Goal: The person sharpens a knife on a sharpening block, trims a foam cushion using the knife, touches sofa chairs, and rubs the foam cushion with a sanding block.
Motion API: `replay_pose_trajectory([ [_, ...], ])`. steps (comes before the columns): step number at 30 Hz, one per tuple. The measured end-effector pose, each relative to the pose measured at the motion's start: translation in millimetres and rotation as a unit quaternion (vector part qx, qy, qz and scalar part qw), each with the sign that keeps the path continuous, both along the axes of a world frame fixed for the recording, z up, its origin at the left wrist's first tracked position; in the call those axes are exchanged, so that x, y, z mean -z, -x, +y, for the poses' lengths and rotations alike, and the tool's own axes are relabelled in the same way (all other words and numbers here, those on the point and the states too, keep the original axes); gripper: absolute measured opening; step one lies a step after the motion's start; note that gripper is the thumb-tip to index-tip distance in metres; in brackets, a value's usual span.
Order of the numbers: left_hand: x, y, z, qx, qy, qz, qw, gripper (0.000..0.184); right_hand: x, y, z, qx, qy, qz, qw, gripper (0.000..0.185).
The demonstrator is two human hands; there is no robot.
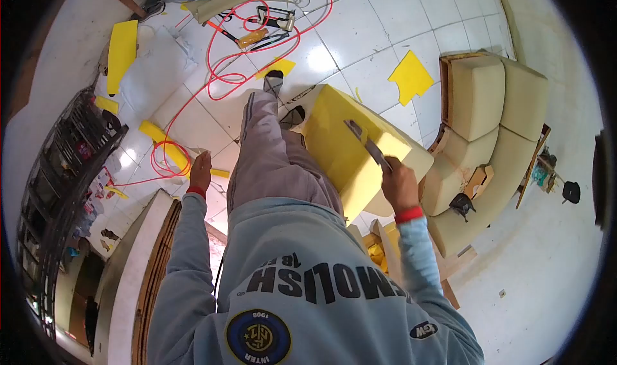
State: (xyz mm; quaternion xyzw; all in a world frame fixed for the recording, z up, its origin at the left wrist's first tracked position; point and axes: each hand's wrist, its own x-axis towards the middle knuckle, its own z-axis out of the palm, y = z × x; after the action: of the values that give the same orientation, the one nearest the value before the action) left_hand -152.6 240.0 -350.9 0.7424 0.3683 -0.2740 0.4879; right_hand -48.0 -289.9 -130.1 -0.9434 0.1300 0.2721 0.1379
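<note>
Beside the person's legs, a box-shaped, pale-yellow block is standing on a glossy white tiled floor; the right hand is closing its fingers firmly around a long, narrow, dark-grey tool, whose far end is overlying the block, contact being impossible to tell; the left hand is hanging well apart, its fingers loosely curling, any hold being impossible to tell; near it, a thin red hose is lying in loops; an angular yellow sheet is lying beyond the block; a curved beige sofa is flanking the right. Likely hazards: steep tilting or uneven pressing could be gouging the block; without a steadying left hand, it could be sliding; loose loops could be snagging a foot.
</note>
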Motion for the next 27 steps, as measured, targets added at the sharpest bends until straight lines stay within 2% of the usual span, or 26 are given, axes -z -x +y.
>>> replay_pose_trajectory([
  [1, 6, 9, 4, -0.016, 0.001, 0.012, 1.000, 0.048, -21, 3, 3, 0.005, -0.012, -0.016, 1.000, 0.017],
  [3, 17, 21, 12, -0.039, 0.006, 0.038, 0.998, 0.049, -24, 5, 6, 0.023, -0.021, -0.009, 0.999, 0.017],
  [6, 42, 35, 20, 0.061, -0.041, 0.075, 0.994, 0.051, 35, -6, 9, -0.008, 0.050, 0.028, 0.998, 0.020],
  [7, 46, 31, 24, 0.068, -0.026, 0.071, 0.995, 0.051, 62, -7, 8, 0.011, 0.051, 0.017, 0.999, 0.021],
  [9, 51, 29, 31, 0.088, 0.007, 0.069, 0.994, 0.052, 72, -3, 6, -0.003, 0.043, 0.007, 0.999, 0.020],
  [10, 44, 20, 33, 0.142, -0.028, -0.014, 0.989, 0.052, 54, -5, 10, -0.011, 0.038, 0.018, 0.999, 0.020],
  [11, 39, 8, 38, 0.116, -0.026, 0.043, 0.992, 0.052, 26, -1, 12, -0.020, 0.035, 0.032, 0.999, 0.020],
  [13, 25, -6, 38, -0.016, 0.016, 0.022, 1.000, 0.051, -33, 3, 18, 0.002, -0.004, 0.010, 1.000, 0.021],
  [15, 45, -2, 55, 0.027, -0.019, 0.017, 0.999, 0.051, -46, 13, 18, 0.004, -0.006, -0.039, 0.999, 0.018],
  [16, 52, -2, 59, 0.051, -0.035, 0.011, 0.998, 0.051, -38, 12, 19, -0.002, 0.004, -0.019, 1.000, 0.019],
  [19, 67, 1, 57, 0.088, -0.032, 0.022, 0.995, 0.050, 36, -2, 17, -0.021, 0.051, 0.033, 0.998, 0.022],
  [20, 59, -4, 51, 0.083, -0.016, 0.012, 0.996, 0.050, 72, 2, 10, -0.018, 0.057, 0.012, 0.998, 0.023],
  [21, 40, -11, 40, 0.077, 0.000, 0.006, 0.997, 0.049, 71, 7, 9, -0.023, 0.057, 0.022, 0.998, 0.024],
  [23, 21, -18, 36, 0.059, 0.015, -0.003, 0.998, 0.049, 64, 3, 10, -0.035, 0.056, 0.034, 0.997, 0.024],
  [25, 16, -14, 35, 0.038, 0.020, -0.002, 0.999, 0.048, 8, 10, 20, -0.034, 0.033, 0.023, 0.999, 0.022],
  [27, 29, 2, 44, 0.067, -0.009, 0.000, 0.998, 0.047, -33, 25, 24, -0.033, 0.022, -0.025, 0.999, 0.021],
])
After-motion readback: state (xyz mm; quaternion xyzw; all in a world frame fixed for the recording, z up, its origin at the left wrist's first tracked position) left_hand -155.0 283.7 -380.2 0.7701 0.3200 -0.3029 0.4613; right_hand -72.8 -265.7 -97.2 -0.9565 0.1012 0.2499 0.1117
